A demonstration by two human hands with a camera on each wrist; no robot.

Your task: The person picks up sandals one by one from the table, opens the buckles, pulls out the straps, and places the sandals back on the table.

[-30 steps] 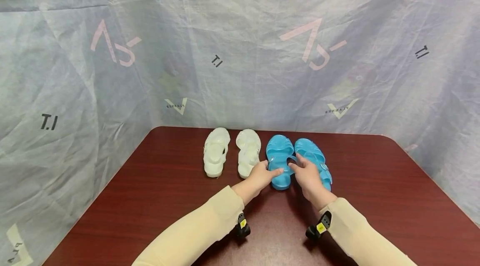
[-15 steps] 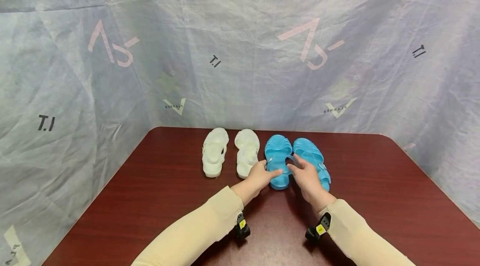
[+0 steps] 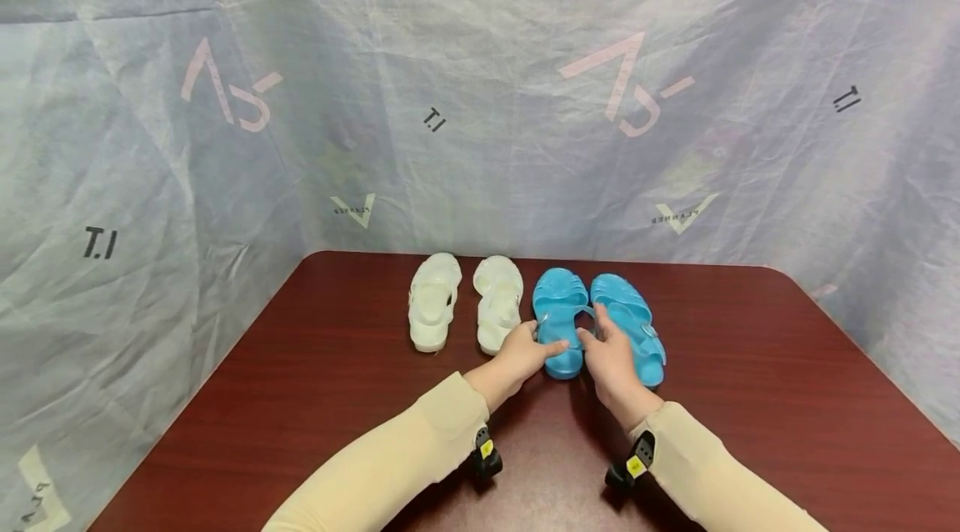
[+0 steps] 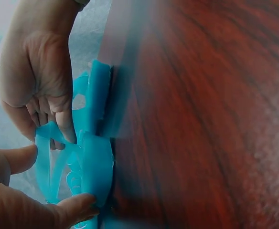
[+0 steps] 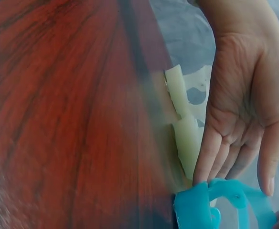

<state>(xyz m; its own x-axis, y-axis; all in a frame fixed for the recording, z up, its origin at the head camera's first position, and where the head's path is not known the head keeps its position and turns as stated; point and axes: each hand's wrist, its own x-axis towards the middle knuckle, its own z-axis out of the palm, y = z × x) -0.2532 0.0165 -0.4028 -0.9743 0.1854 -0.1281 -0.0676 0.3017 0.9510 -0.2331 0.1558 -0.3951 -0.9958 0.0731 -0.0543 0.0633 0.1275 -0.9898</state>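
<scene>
Two blue jelly sandals lie toward the back right in the head view, toes pointing away. My left hand holds the left edge of the nearer-to-middle blue sandal, its thumb over the heel end. On that sandal's other side, my right hand pinches at the ankle strap, its index finger extended between both blue sandals. In the left wrist view the strap stands raised between the hands. The right wrist view shows my left fingers against the sandal's heel side. Right of these lies the other blue sandal.
A white sandal and a second white sandal stand side by side left of the blue pair, near the back edge of the dark red table. A grey printed cloth hangs behind it.
My right hand has shifted slightly left and turned, showing more of the rightmost blue sandal's heel. The left hand stays at the same sandal. The sandals keep their places.
</scene>
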